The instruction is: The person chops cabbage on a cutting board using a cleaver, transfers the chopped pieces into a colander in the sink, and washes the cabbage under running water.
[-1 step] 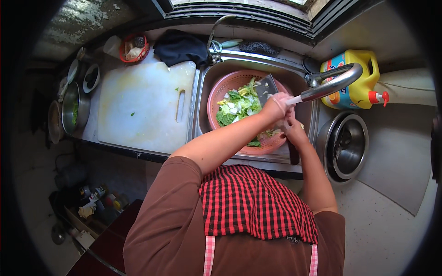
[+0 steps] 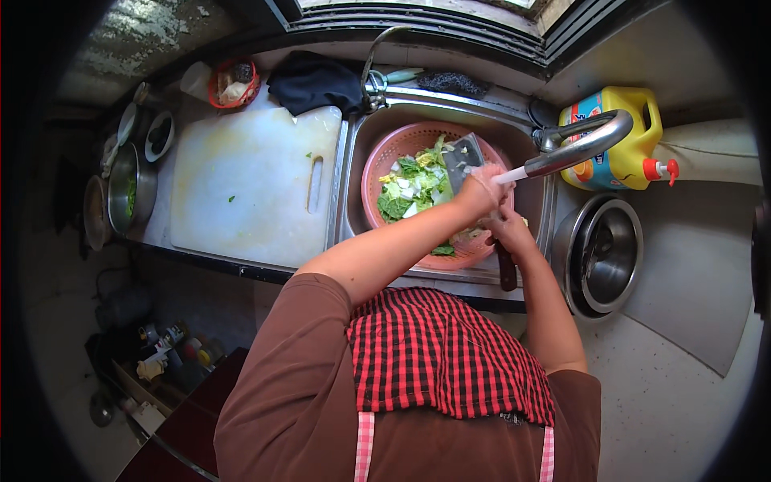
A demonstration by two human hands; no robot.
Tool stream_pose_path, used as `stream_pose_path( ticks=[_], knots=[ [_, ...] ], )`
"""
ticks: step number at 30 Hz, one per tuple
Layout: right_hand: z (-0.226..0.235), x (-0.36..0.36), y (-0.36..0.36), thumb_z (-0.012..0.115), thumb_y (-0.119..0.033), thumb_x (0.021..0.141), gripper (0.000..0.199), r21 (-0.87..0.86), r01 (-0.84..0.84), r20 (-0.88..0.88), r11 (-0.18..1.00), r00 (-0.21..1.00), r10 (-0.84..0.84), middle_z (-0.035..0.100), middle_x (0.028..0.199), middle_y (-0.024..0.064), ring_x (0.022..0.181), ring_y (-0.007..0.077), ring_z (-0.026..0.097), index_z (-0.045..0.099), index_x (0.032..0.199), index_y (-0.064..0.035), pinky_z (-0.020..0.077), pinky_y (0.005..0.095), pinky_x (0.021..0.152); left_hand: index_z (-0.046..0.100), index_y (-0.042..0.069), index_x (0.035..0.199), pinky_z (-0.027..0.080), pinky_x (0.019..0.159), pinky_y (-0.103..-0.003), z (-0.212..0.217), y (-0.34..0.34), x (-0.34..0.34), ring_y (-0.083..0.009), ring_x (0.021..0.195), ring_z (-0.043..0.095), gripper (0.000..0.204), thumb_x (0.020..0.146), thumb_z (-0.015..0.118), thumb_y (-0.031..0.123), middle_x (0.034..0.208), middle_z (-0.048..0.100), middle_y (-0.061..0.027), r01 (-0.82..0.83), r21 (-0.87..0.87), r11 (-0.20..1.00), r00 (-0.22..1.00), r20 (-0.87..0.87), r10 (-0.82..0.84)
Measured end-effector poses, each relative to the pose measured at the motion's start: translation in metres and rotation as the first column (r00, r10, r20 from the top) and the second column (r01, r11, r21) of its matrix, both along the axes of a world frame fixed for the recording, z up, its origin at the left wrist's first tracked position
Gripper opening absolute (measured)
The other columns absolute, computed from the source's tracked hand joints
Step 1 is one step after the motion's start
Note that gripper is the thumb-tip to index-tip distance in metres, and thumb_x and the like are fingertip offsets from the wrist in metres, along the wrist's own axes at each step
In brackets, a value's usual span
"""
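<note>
A cleaver slants over a pink colander [image 2: 371, 193] standing in the sink. Its grey blade [image 2: 462, 157] is at the far side, and its dark brown handle [image 2: 507, 271] points back toward me. My right hand [image 2: 512, 230] is closed around the cleaver where blade and handle meet. My left hand [image 2: 479, 193] lies against the blade, under water running from the faucet spout [image 2: 522, 172]; splashing and blur hide its fingers. Chopped leafy cabbage [image 2: 414, 186], green and white, fills the colander's left part.
A white cutting board [image 2: 249, 189] lies left of the sink [image 2: 353, 161], and a steel bowl [image 2: 143, 193] with greens stands beyond it. Stacked steel basins [image 2: 618, 265] and a yellow jug [image 2: 622, 120] with a red pump are on the right. A black cloth [image 2: 313, 83] lies behind the board.
The cleaver's handle has swung slightly to the left and shows more of its length. The blade and my left hand have shifted only a little; the colander stays put.
</note>
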State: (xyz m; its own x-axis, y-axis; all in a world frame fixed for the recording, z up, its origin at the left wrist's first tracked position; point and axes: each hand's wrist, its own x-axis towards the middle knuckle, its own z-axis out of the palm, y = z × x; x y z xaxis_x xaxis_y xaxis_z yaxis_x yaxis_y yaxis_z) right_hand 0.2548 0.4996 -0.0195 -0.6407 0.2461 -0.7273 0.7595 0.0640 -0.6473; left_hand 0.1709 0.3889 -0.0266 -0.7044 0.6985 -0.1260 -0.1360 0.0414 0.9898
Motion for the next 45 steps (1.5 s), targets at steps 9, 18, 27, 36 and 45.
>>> stream_pose_path(
  ticks=[9,18,27,36,45],
  knots=[
    [-0.001,0.014,-0.019,0.053,-0.012,0.079,0.013,-0.478,0.279,-0.055,0.833,0.937,-0.345,0.057,0.071,0.0065,0.052,0.0137,0.050,0.056,0.089,-0.0046,0.0388,0.0244,0.043,0.049,0.002,0.116,0.031,0.099,-0.045,-0.038,-0.008,0.039,-0.0350,0.120,0.041,0.043,0.088,0.044,0.033,0.128,0.045,-0.0195,0.001,-0.069,0.998,0.712,-0.700,-0.049],
    [0.024,-0.002,-0.024,0.051,-0.011,0.076,0.023,0.065,-0.244,-0.087,0.968,0.965,0.249,0.060,0.080,0.0125,0.059,0.0196,0.054,0.056,0.095,0.0007,0.0450,0.0289,0.052,0.041,0.004,0.129,0.027,0.102,-0.047,-0.092,-0.051,-0.025,-0.0338,0.128,0.032,0.058,0.088,0.041,0.045,0.135,0.037,-0.0184,-0.425,-0.514,0.745,0.882,-0.420,0.213],
    [-0.003,-0.098,0.003,0.050,-0.014,0.072,0.028,0.481,-0.677,0.037,0.558,0.651,0.758,0.061,0.071,0.0149,0.053,0.0220,0.057,0.058,0.095,-0.0003,0.0462,0.0322,0.046,0.060,0.003,0.101,0.045,0.069,-0.028,-0.066,-0.087,-0.016,-0.0197,0.077,0.056,0.024,0.084,0.053,0.019,0.088,0.062,-0.0098,-0.275,-0.229,0.934,0.955,-0.176,0.238],
    [0.011,-0.077,-0.004,0.059,-0.015,0.071,0.032,0.395,-0.740,-0.021,0.544,0.584,0.811,0.058,0.071,0.0093,0.057,0.0195,0.051,0.058,0.099,-0.0014,0.0438,0.0308,0.052,0.063,0.003,0.084,0.041,0.051,-0.019,0.000,-0.048,-0.024,-0.0082,0.056,0.050,0.011,0.082,0.053,0.009,0.065,0.057,-0.0019,-0.241,0.103,0.965,0.968,-0.049,0.247],
    [0.009,0.007,-0.016,0.058,-0.014,0.073,0.037,0.382,-0.609,-0.311,0.695,0.624,0.717,0.058,0.079,0.0098,0.060,0.0178,0.051,0.055,0.109,-0.0017,0.0420,0.0288,0.054,0.064,0.004,0.081,0.045,0.045,-0.034,-0.033,0.050,-0.035,-0.0222,0.052,0.056,0.020,0.081,0.054,0.021,0.063,0.059,-0.0098,-0.091,-0.257,0.962,0.934,-0.356,-0.006]
  ],
)
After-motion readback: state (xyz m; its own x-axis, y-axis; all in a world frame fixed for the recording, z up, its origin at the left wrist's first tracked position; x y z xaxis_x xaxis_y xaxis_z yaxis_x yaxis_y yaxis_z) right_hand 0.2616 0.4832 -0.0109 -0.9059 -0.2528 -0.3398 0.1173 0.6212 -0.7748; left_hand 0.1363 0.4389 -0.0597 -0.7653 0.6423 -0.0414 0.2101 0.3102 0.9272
